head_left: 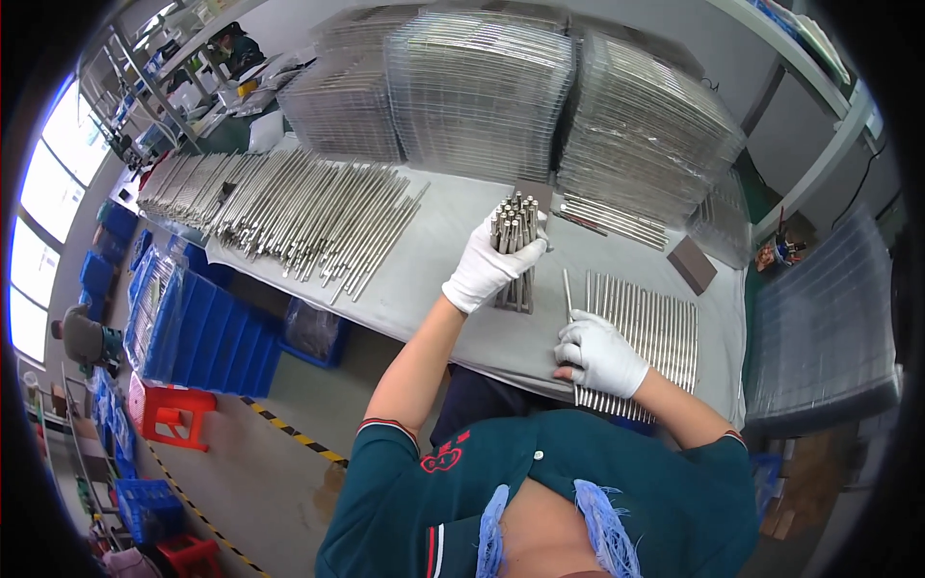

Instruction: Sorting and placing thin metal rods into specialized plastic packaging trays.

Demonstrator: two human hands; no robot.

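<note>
Head view: pale-covered worktable (405,279) in a cluttered workroom

Just off centre toward one o'clock, the gloved left hand (487,268) is closed around a bundle of metal rods (515,226), ends facing up. At four o'clock the gloved right hand (605,353) curls over a single rod (568,293); whether it grips it, I cannot tell. Beside and beneath that hand lies a neat row of rods (665,328), with a brown block (691,266) near three.

A broad spread of rods (318,217) covers the table at ten o'clock. Tall stacks of clear trays (482,91) line its back edge from eleven to one.

Off the table, a blue crate (207,332) sits at nine, a red stool (175,403) and striped floor tape (294,433) at eight, and bright windows (48,202) between nine and ten.
</note>
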